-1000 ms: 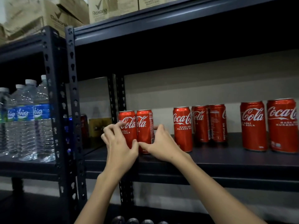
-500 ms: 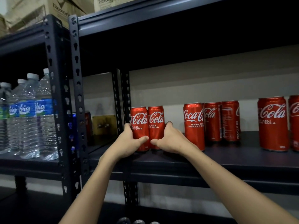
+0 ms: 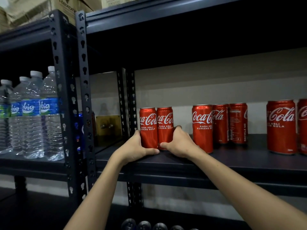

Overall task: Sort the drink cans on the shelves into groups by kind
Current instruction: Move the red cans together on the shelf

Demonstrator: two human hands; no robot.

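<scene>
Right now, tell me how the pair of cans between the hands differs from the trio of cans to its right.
The gripped pair is held by the left hand and right hand; the free trio stands untouched. The gripped pair shows both logos frontward; in the free trio one can shows its back label. The gripped pair sits side by side; the free trio is staggered in depth. Both are upright red Coca-Cola cans.

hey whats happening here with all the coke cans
A person is sorting drinks on a dark metal shelf. The left hand and right hand each grip one can of a pair of red Coca-Cola cans standing upright side by side at the shelf's left end. More red cans stand further right, with a gap between. Water bottles fill the neighbouring rack to the left.
</scene>
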